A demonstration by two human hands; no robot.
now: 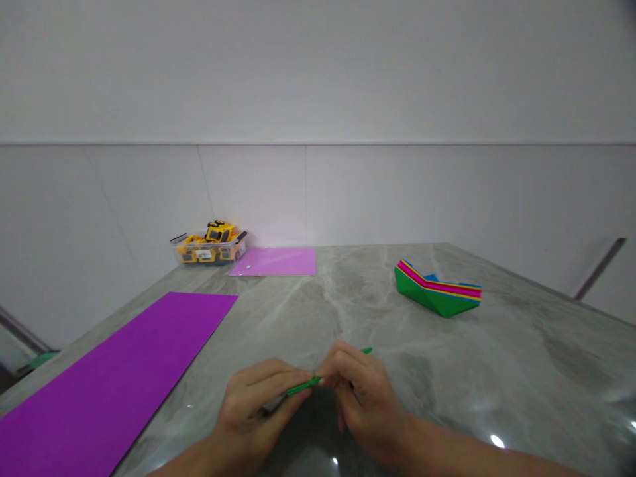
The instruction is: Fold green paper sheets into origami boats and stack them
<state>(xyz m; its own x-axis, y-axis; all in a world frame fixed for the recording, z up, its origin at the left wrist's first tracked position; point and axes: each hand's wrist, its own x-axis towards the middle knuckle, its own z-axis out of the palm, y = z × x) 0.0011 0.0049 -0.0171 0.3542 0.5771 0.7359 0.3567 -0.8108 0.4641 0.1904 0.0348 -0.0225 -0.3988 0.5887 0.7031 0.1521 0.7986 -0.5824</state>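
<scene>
Both of my hands pinch one narrow folded strip of green paper [304, 385] above the near part of the table. My left hand [256, 401] grips its left end between thumb and fingers. My right hand [360, 394] closes around the strip farther right, and a green tip sticks out beyond its knuckles. The fingers hide most of the strip's middle. Farther off to the right sits a folded paper boat [440, 295], green outside with pink, yellow and blue layered edges; neither hand touches it.
A large purple sheet [134, 358] lies on the grey marbled table [318, 311] at left. Toward the back wall are a lilac sheet [278, 262] with a small pale spot and a clear plastic box [201, 254] of yellow toy vehicles [220, 232].
</scene>
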